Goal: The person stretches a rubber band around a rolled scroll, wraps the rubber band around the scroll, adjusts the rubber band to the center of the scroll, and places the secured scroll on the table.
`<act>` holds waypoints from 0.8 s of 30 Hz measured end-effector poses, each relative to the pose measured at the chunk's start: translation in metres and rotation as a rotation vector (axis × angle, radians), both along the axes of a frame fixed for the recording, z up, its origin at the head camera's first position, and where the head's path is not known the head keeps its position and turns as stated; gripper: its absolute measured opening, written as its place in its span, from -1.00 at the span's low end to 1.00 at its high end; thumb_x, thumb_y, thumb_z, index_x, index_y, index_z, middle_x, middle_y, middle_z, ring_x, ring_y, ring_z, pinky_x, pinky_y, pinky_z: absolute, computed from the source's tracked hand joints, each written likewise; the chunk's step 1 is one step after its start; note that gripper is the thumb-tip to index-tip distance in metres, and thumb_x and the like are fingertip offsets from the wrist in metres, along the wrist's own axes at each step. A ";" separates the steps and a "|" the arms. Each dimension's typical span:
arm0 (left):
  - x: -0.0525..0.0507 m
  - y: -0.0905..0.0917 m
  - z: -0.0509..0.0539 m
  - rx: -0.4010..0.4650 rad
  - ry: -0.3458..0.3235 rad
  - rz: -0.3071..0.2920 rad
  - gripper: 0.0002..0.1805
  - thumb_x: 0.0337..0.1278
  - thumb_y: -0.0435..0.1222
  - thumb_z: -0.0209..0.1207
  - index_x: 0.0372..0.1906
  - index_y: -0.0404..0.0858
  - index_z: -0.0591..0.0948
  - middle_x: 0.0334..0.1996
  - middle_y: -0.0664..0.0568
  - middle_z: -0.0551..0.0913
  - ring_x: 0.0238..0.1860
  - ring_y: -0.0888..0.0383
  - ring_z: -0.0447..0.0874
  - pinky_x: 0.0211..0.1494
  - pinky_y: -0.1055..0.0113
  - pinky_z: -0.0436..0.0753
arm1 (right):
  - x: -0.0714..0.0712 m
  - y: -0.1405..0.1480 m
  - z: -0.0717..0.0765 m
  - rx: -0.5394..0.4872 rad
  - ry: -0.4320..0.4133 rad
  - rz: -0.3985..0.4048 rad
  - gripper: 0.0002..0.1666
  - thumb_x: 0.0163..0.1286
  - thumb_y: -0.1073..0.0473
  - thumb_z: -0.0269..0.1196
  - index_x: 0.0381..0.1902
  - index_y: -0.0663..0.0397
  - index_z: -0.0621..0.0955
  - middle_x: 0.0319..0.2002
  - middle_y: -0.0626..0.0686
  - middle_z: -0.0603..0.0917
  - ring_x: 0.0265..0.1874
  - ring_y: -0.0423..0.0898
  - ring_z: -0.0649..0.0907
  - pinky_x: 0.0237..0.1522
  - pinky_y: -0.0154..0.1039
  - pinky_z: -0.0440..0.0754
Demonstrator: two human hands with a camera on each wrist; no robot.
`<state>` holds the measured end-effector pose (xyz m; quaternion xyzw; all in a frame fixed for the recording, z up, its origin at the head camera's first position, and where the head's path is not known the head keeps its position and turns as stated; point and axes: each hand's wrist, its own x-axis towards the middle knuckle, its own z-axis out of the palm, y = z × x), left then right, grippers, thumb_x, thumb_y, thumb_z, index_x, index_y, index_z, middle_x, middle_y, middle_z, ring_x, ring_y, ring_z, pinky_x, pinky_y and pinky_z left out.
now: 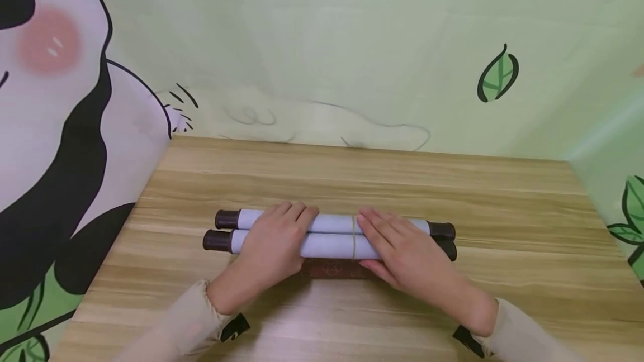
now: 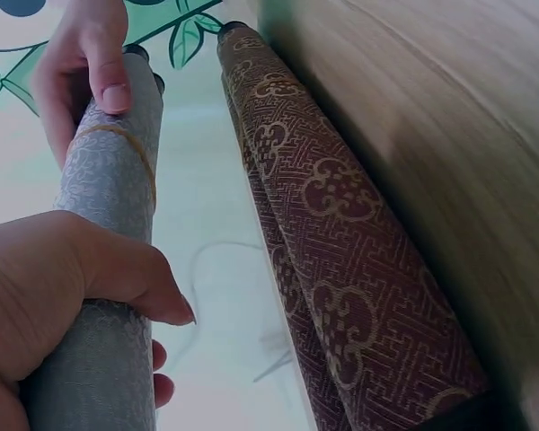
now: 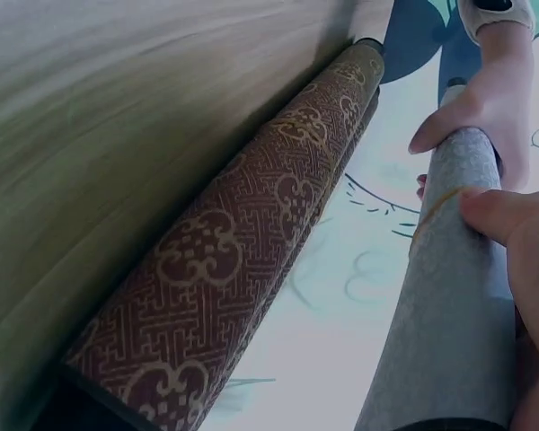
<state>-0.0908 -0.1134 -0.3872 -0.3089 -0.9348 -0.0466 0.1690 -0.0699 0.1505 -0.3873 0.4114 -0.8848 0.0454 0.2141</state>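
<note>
Two rolled scrolls in pale blue patterned cloth, with dark end knobs, lie side by side with a thin yellowish band around them. My left hand grips the pair left of the middle, thumb on the near side and fingers over the top. On the right part, my right hand holds the same pair, its thumb close to the band. Below them a brown-red scroll with gold flower patterns rests on the table, a second brown roll behind it. Both wrist views show a gap between the blue and brown scrolls.
The wood-grain table meets a pale green wall cloth at its back edge. A printed panda covers the left side, and leaves are printed on the right. Dark straps show at the sleeve cuffs.
</note>
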 end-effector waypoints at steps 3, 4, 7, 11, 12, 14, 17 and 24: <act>0.001 0.001 0.000 -0.006 0.007 -0.001 -0.29 -0.56 -0.37 0.41 0.03 -0.20 0.57 -0.18 0.02 0.68 -0.17 0.05 0.65 0.00 0.18 0.65 | 0.000 -0.005 -0.001 0.001 0.012 0.000 -0.18 0.57 -0.27 -0.32 0.33 0.25 0.46 0.24 0.20 0.61 0.24 0.10 0.61 0.26 -0.01 0.57; 0.001 0.003 0.000 -0.011 0.010 -0.001 -0.29 -0.57 -0.37 0.41 0.03 -0.20 0.57 -0.18 0.03 0.68 -0.17 0.05 0.65 -0.01 0.18 0.65 | 0.000 -0.007 -0.001 0.003 0.016 0.000 -0.17 0.57 -0.28 -0.33 0.33 0.25 0.46 0.23 0.20 0.61 0.23 0.10 0.61 0.26 -0.01 0.57; 0.002 0.009 0.000 -0.018 0.018 -0.011 -0.31 -0.55 -0.34 0.42 0.01 -0.20 0.57 -0.20 0.03 0.68 -0.17 0.05 0.65 0.00 0.17 0.65 | 0.001 -0.016 -0.001 0.024 0.027 0.007 -0.17 0.58 -0.27 -0.32 0.33 0.27 0.46 0.23 0.21 0.61 0.23 0.09 0.61 0.28 -0.04 0.56; 0.003 0.019 0.000 -0.033 0.025 -0.022 -0.31 -0.52 -0.25 0.47 0.01 -0.21 0.57 -0.21 0.03 0.68 -0.16 0.05 0.65 0.03 0.17 0.63 | 0.000 -0.028 0.000 0.062 0.024 0.028 -0.24 0.51 -0.23 -0.01 0.36 0.27 0.42 0.27 0.22 0.58 0.27 0.08 0.58 0.30 -0.06 0.55; 0.003 0.021 0.000 -0.037 0.025 -0.021 -0.30 -0.52 -0.24 0.48 0.01 -0.20 0.57 -0.21 0.04 0.68 -0.16 0.05 0.66 0.03 0.17 0.63 | 0.000 -0.030 -0.001 0.071 0.017 0.029 -0.22 0.46 -0.22 0.08 0.37 0.26 0.41 0.29 0.21 0.57 0.29 0.08 0.57 0.31 -0.06 0.54; 0.002 0.022 -0.002 -0.050 0.020 -0.014 -0.28 -0.52 -0.22 0.50 0.02 -0.20 0.56 -0.20 0.04 0.68 -0.15 0.05 0.65 0.05 0.18 0.63 | -0.001 -0.030 -0.001 0.070 -0.018 0.029 -0.15 0.36 -0.22 0.22 0.40 0.24 0.39 0.32 0.20 0.54 0.32 0.07 0.55 0.34 -0.06 0.52; -0.001 0.021 -0.002 -0.056 0.011 -0.007 -0.26 -0.52 -0.25 0.49 0.05 -0.21 0.55 -0.17 0.04 0.68 -0.13 0.06 0.66 0.05 0.19 0.63 | -0.004 -0.022 -0.001 0.052 -0.081 0.008 -0.05 0.27 -0.25 0.29 0.43 0.22 0.35 0.35 0.19 0.51 0.33 0.07 0.53 0.34 -0.04 0.51; -0.012 0.008 -0.001 -0.025 -0.007 -0.005 -0.15 -0.59 -0.22 0.57 0.11 -0.21 0.54 -0.09 0.00 0.69 -0.07 0.03 0.67 0.07 0.16 0.63 | -0.021 0.027 0.000 -0.008 -0.178 -0.033 0.00 0.22 -0.33 0.29 0.42 0.16 0.37 0.22 0.18 0.61 0.15 0.11 0.65 0.18 0.05 0.61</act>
